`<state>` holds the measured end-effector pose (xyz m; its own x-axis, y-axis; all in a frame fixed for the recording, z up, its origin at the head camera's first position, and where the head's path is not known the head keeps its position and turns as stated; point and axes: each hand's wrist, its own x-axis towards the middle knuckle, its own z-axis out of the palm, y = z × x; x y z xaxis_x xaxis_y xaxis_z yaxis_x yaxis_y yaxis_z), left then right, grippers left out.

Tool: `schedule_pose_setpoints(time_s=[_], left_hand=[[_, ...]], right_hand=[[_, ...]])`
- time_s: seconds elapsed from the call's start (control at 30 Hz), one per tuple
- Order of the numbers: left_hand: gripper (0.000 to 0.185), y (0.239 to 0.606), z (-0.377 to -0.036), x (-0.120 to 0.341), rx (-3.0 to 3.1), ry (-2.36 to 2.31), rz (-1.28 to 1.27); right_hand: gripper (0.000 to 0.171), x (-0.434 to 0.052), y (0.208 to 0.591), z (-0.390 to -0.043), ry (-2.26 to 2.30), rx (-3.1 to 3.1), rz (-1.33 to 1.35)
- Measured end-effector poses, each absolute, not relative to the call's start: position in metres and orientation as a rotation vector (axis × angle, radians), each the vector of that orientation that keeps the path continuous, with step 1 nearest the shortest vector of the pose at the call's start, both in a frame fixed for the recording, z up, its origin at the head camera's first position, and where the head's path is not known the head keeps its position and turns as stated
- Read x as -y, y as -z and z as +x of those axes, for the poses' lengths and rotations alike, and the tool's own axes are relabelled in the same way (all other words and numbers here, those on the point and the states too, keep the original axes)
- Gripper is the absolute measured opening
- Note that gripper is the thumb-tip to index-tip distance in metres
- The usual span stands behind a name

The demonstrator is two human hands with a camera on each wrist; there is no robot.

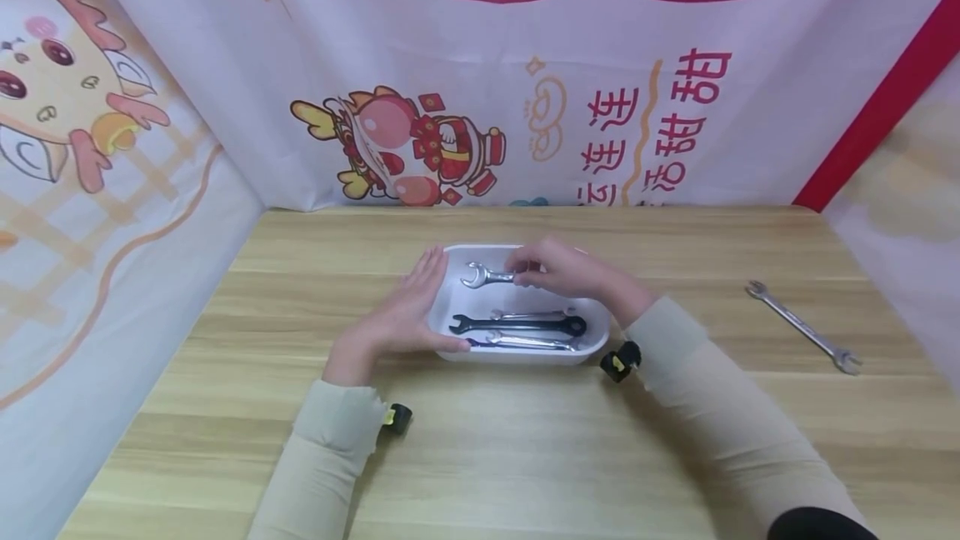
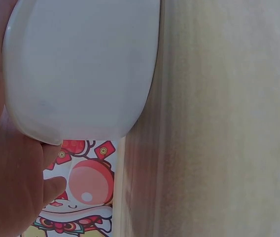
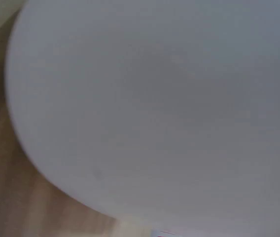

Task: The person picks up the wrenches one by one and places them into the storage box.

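A white plastic tray (image 1: 525, 359) stands on the table. Inside, toward its far side, my right hand (image 1: 558, 267) pinches a silver open-ended wrench (image 1: 480, 275); the jaw end sticks out to the left and the rest is hidden by the hand. My left hand (image 1: 405, 307) rests against the tray's left end, fingers straight along it and thumb over the near left corner. Near the front of the tray lie a black wrench (image 1: 517, 324), a small silver wrench (image 1: 528, 314) and another silver wrench (image 1: 532, 342). Both wrist views mostly show the tray's outer wall (image 2: 81, 69).
A double open-ended silver wrench (image 1: 802, 327) lies on the wooden table (image 1: 510, 448) to the right. A printed cloth (image 1: 450, 40) hangs behind the table's back edge. Black wrist cameras (image 1: 621, 362) sit under both cuffs.
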<state>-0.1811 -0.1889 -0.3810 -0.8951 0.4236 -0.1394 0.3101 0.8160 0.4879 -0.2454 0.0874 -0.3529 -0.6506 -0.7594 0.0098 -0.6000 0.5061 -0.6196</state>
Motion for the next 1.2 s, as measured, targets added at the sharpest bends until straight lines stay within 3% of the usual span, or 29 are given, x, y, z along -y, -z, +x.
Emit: schedule_pose_setpoints(time_s=[1.2], left_hand=[[0.134, 0.379, -0.177, 0.186, -2.750, -0.684, 0.545]], right_hand=[[0.017, -0.081, 0.397, -0.248, 0.811, -2.432, -1.087]])
